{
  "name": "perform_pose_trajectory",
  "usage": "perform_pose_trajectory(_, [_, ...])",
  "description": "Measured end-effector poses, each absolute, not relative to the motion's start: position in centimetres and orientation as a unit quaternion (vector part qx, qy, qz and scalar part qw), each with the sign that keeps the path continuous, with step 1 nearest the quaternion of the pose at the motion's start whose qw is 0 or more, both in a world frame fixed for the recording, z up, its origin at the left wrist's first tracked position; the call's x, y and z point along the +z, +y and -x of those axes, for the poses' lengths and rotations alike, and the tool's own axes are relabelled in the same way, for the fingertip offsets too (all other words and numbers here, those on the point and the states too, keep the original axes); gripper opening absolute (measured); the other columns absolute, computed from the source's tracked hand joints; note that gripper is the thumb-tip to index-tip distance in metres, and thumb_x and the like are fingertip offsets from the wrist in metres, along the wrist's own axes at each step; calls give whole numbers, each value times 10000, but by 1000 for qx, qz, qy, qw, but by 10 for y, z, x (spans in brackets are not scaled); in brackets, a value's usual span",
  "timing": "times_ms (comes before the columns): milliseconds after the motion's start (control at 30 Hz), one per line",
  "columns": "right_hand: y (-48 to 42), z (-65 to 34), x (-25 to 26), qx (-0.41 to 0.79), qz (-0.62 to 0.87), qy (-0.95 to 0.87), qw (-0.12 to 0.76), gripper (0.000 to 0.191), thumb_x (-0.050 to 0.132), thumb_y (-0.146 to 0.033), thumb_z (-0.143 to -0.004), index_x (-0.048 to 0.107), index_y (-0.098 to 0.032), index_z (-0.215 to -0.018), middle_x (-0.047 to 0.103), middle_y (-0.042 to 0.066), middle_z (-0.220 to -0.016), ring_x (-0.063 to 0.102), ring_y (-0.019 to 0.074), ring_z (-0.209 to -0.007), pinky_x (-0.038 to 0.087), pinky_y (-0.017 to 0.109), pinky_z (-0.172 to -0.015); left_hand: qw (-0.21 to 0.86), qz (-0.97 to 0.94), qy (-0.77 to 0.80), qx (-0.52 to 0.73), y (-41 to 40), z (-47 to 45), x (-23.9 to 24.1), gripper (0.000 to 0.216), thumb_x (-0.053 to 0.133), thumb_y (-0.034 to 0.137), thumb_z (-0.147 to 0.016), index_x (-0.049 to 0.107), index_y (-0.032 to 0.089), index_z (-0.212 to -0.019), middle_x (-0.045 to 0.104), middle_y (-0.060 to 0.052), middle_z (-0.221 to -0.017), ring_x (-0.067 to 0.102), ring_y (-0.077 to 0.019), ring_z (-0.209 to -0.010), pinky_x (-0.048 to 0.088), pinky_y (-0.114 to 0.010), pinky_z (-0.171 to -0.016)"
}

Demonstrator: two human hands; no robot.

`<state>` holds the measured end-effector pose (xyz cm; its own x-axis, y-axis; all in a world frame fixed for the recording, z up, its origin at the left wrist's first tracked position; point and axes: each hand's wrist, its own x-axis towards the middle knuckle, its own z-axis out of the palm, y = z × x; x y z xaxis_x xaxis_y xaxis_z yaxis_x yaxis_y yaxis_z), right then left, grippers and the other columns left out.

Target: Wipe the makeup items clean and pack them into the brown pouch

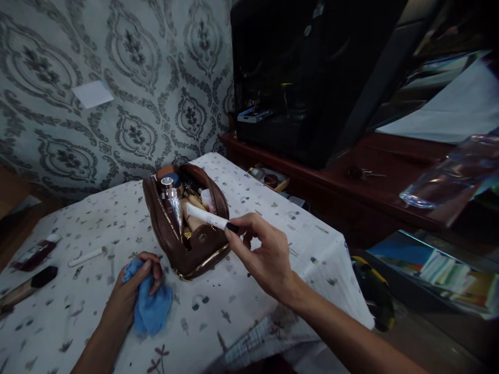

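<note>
My right hand (pixel 263 254) pinches the black-capped end of a slim white cosmetic tube (pixel 206 215), which points left over the unzipped brown makeup bag (pixel 197 257). Inside the bag, a shiny silver-topped bottle (pixel 172 200) leans among several brushes and cosmetics; the lower contents are hidden. Bunched in my left hand (pixel 132 288) is a blue cloth (pixel 152 309), just above the table to the near left of the bag.
On the patterned tablecloth (pixel 218 311) at the left lie a white tube (pixel 86 257), a dark red bottle (pixel 37 254) and a black-capped bottle (pixel 29 288). A dark red cabinet (pixel 331 197) borders the table's right side, with a television (pixel 296 78) on it.
</note>
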<state>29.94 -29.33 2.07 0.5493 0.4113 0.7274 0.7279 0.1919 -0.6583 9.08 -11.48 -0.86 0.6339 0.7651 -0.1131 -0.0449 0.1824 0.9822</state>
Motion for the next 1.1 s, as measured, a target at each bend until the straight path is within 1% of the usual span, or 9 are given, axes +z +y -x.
perform_pose_trajectory(133, [-280,-313,49,-173,596,-490,612,97,599,-162,-927,657,-197,-996,665,4,-805,590,112,-650,474,226,-563,703,-574,309,283,-115,-90,-9,401,870,484,-691,654,170,-818,611,14,-612,508,-101,-462,385,-201,-429])
perform_pose_trajectory(233, [-263,-329,73,-186,590,-501,605,147,550,-193,-944,656,-203,-1046,673,27,-903,611,141,-761,491,262,-645,700,-577,309,284,-116,-90,-8,421,870,505,-686,658,163,-808,610,12,-602,504,-96,-451,377,-196,-424])
perform_pose_trajectory(300, [-247,-340,87,-168,599,-505,598,194,549,-213,-938,632,-205,-1114,673,32,-962,610,153,-804,491,283,-695,703,-577,308,281,-116,-90,-8,432,876,513,-675,659,160,-796,605,11,-591,509,-99,-451,376,-194,-420])
perform_pose_trajectory(400, [-218,-355,102,-100,635,-523,560,277,586,-209,-898,591,-196,-1175,659,8,-909,593,159,-778,468,297,-717,711,-575,300,270,-116,-90,-10,423,875,506,-679,667,161,-809,610,7,-598,524,-105,-471,385,-192,-427])
perform_pose_trajectory(567, [-180,-358,116,-12,721,-566,400,112,602,-167,-873,669,-173,-961,696,26,-891,604,175,-811,419,282,-701,717,-579,285,263,-114,-88,-12,388,857,484,-716,670,160,-822,613,3,-613,531,-104,-488,392,-190,-434])
perform_pose_trajectory(700, [-174,-347,119,-22,756,-596,268,207,524,-207,-954,731,-189,-956,742,59,-970,623,210,-885,373,303,-702,717,-586,277,256,-112,-86,-14,366,835,474,-746,674,159,-836,621,-7,-622,543,-113,-508,401,-193,-438])
perform_pose_trajectory(833, [-183,-348,118,-49,743,-623,240,268,479,-162,-976,742,-168,-1027,745,89,-1038,620,215,-936,370,310,-765,717,-588,280,249,-112,-85,-14,366,835,473,-749,667,159,-833,624,-10,-617,538,-113,-507,403,-193,-440])
perform_pose_trajectory(967, [-198,-362,116,-46,667,-712,214,136,612,-177,-925,743,-144,-937,723,85,-982,595,206,-935,378,313,-848,718,-586,283,246,-112,-86,-15,379,844,484,-736,666,161,-827,624,-8,-611,532,-113,-500,402,-196,-434])
perform_pose_trajectory(1100, [-211,-373,119,-10,612,-773,168,71,695,-200,-875,724,-136,-863,702,84,-952,576,214,-947,369,319,-833,716,-585,286,253,-111,-86,-16,377,842,488,-733,672,166,-829,627,-11,-610,521,-115,-500,395,-195,-426])
